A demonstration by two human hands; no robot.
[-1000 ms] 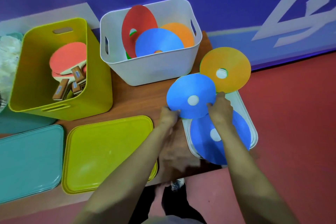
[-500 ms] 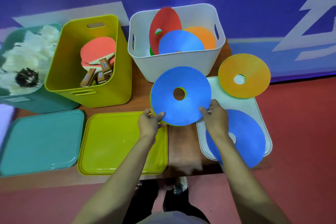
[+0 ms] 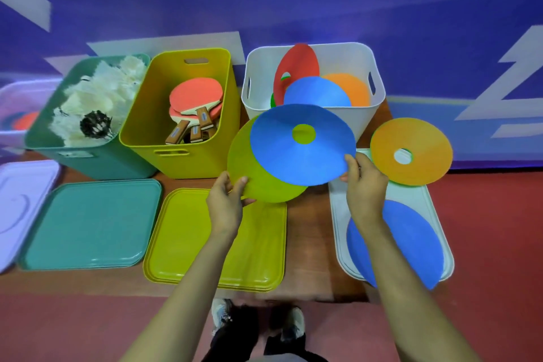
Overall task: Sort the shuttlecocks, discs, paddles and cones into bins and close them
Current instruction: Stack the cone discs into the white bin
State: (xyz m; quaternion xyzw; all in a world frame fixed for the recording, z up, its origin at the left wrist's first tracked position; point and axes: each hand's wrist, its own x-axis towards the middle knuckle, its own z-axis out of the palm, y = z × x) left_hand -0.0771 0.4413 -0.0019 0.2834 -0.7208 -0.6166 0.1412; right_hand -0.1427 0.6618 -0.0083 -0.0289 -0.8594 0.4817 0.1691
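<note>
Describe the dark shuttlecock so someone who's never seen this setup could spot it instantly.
On the wooden table, find the teal bin, left of the yellow bin. It is heaped with white shuttlecocks; near its front edge lies the black shuttlecock, the only dark one.

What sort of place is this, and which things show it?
Probably a sports hall: a red court-style floor, a teal bin of shuttlecocks, table tennis paddles in a yellow bin.
</note>
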